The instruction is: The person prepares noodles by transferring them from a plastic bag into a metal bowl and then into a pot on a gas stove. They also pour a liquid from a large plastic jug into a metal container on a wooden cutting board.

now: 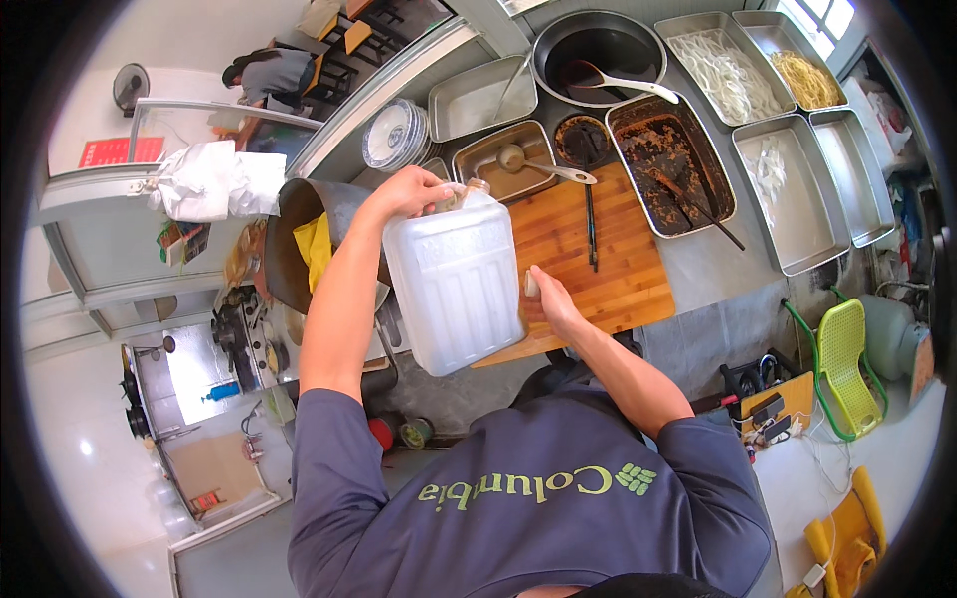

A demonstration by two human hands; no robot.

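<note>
My left hand (410, 193) grips the top handle of a white translucent plastic jug (456, 284). The jug hangs in front of my chest, over the near edge of a wooden cutting board (613, 247). No cap sits on its mouth (477, 185), which points away from me. Between the thumb and fingers of my right hand (557, 305) is a small white cap (531, 285), beside the jug's lower right side. A pair of dark chopsticks (591, 224) lies on the board, their far ends at a bowl of dark sauce (572, 138).
Behind the board stand a pan of dark liquid (553, 56) and a tray of dark chili sauce (635, 142). Metal trays at right hold white noodles (721, 75) and yellow strands (804, 78). Stacked plates (389, 134) stand left. Another person (277, 75) bends beyond the partition.
</note>
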